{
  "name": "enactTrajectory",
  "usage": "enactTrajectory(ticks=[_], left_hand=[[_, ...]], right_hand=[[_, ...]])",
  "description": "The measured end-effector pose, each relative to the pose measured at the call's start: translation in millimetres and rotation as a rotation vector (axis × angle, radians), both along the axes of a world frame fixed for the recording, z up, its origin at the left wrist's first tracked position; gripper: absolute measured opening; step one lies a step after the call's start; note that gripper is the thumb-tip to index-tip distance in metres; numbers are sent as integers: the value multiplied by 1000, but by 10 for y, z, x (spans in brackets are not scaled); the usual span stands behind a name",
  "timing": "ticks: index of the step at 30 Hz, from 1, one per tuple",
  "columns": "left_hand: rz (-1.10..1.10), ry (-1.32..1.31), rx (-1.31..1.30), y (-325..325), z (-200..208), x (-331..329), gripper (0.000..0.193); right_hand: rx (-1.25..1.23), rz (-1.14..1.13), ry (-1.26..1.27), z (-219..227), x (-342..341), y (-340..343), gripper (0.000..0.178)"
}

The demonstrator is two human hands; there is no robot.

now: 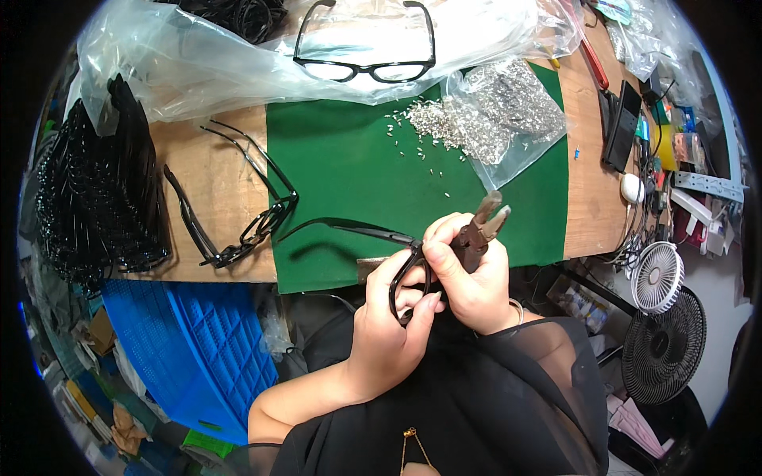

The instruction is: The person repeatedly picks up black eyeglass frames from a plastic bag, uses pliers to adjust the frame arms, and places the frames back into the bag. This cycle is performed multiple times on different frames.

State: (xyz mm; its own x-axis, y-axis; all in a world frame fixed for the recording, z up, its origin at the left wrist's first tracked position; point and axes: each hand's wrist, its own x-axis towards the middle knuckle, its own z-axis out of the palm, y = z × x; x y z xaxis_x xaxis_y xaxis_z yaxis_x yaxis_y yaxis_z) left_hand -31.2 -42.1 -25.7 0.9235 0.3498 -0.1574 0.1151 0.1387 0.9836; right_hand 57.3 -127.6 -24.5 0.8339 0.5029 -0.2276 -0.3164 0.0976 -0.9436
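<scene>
My left hand (389,341) is closed around the front of a black eyeglass frame (357,228) at the near edge of the green mat (333,182). One temple arm of the frame reaches out to the left over the mat. In my right hand (480,293) is a pair of pliers (475,236), jaws pointing up and away from me and slightly apart, with nothing visible between them. My right thumb and forefinger also touch the frame near its hinge. Beyond the hands, small silvery pieces (429,119) spill from a clear plastic bag (516,111).
More black glasses frames (266,222) lie left of the mat, beside a heap of glossy black parts (95,190). Another frame (373,73) rests on plastic sheeting (206,67) at the back. A phone (622,127) and fans (657,278) are right; a blue crate (186,349) is lower left.
</scene>
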Motion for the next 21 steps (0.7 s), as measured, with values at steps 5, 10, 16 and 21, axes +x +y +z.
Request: enactTrajectory(ticks=[5, 10, 16, 21], left_hand=[[-29, 11, 44, 6, -7, 18, 48], [-94, 47, -72, 26, 3, 22, 48], [-151, 95, -145, 99, 72, 39, 48], [-160, 107, -299, 156, 86, 130, 49]], right_hand=[[34, -9, 60, 19, 2, 39, 11], [12, -12, 253, 41, 14, -14, 14], [44, 25, 370, 68, 50, -27, 15], [-10, 59, 371, 41, 99, -38, 15]])
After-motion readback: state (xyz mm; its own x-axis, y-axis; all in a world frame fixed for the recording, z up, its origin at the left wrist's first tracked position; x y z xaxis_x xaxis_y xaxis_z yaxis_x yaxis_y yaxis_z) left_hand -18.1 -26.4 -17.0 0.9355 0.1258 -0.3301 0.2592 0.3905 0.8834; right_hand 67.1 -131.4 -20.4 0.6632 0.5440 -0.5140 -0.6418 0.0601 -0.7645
